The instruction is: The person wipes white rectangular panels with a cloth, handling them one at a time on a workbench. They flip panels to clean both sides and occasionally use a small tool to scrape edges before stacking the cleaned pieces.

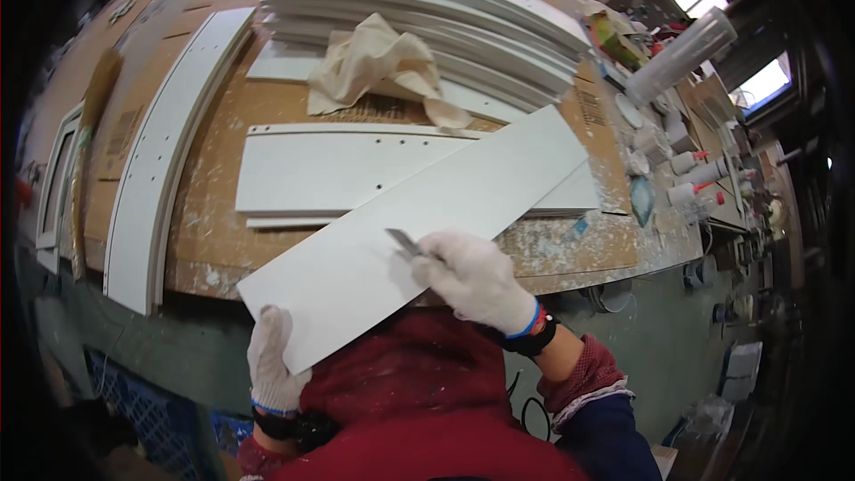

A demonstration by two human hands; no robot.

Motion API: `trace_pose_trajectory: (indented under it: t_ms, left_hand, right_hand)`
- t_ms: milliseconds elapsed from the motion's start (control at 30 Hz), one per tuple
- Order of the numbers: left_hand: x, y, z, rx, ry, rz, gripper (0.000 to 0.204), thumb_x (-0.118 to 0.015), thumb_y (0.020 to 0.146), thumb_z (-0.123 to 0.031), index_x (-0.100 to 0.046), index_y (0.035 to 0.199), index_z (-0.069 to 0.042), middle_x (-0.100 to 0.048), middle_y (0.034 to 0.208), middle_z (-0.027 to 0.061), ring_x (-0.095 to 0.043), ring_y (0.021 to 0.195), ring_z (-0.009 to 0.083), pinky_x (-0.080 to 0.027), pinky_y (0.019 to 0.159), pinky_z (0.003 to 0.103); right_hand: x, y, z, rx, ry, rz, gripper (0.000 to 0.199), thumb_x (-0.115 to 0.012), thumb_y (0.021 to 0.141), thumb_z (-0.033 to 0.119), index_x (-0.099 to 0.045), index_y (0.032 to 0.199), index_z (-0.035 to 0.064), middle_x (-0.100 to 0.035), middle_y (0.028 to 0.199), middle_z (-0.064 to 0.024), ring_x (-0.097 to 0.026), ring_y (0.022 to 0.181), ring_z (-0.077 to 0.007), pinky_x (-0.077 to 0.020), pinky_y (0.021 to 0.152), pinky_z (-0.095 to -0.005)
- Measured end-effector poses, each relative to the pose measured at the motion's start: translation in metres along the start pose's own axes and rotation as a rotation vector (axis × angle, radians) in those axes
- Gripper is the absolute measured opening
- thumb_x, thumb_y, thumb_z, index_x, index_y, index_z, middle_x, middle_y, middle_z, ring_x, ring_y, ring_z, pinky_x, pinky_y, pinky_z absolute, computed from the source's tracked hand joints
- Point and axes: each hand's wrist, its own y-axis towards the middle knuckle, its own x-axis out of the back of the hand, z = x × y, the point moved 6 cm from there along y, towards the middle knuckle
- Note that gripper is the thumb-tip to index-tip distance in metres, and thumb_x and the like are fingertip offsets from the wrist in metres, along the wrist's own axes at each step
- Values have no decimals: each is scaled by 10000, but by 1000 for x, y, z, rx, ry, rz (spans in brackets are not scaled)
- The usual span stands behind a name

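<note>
A worn workbench (214, 240) covered in cardboard and white dust fills the upper half of the frame. At top centre sits a stack of long white boards (427, 9), with a crumpled beige cloth (383, 67) draped over its lower edge. Below the cloth, two flat white panels with small drilled holes (329, 174) lie on the bench. A long curved white strip (169, 142) runs down the left side. At upper right a clear plastic cylinder (681, 58) lies among small white glue bottles with red caps (699, 178) and other clutter.

A long white rectangular board (419, 223) crosses the centre of the frame on a diagonal, its upper end resting over the drilled panels and its lower end jutting past the bench edge toward the person. Its face is plain, smooth and matte white, with straight clean edges.

The left hand (272, 361), in a white work glove, grips the board's lower left corner from beneath, fingers curled around the edge. The right hand (476, 281), also gloved, rests on the board's face near its lower edge, closed around a small metal blade (403, 242) whose tip touches the surface. The hands are apart, one at each side of the board's near end.
</note>
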Motion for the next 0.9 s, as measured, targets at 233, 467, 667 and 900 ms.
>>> trace_pose_trajectory:
  t_ms: [233, 467, 667, 900]
  left_hand:
    - [10, 19, 25, 878, -959, -176, 408, -592, 889, -115, -472, 1236, 63, -628, 1060, 156, -679, 884, 247, -598, 742, 347]
    - [74, 16, 48, 943, -604, -190, 403, -531, 967, -246, -465, 1258, 26, -616, 1083, 141, -669, 895, 213, -579, 721, 311]
    - [76, 33, 26, 1009, -427, -228, 484, -502, 990, -359, -494, 1277, 31, -599, 1144, 139, -644, 965, 194, -552, 799, 306]
    - [85, 33, 45, 1041, -306, -278, 534, -512, 987, -387, -469, 1321, 28, -581, 1201, 137, -626, 1020, 199, -537, 837, 309]
  right_hand:
    - [108, -38, -104, -142, -324, -214, 121, -631, 845, 154, -634, 944, 84, -618, 914, -129, -615, 820, -328, -492, 713, -393]
    - [184, -41, -168, -4, -330, -229, 206, -573, 814, -22, -606, 1000, 60, -612, 928, -113, -612, 814, -293, -495, 716, -352]
    - [194, -13, -194, 54, -204, -93, 206, -603, 758, -52, -630, 926, 65, -628, 869, -101, -624, 771, -281, -500, 690, -358]
    - [180, 6, -200, 308, -214, 108, 250, -655, 659, -51, -619, 885, 50, -624, 806, -89, -618, 752, -291, -495, 688, -356]
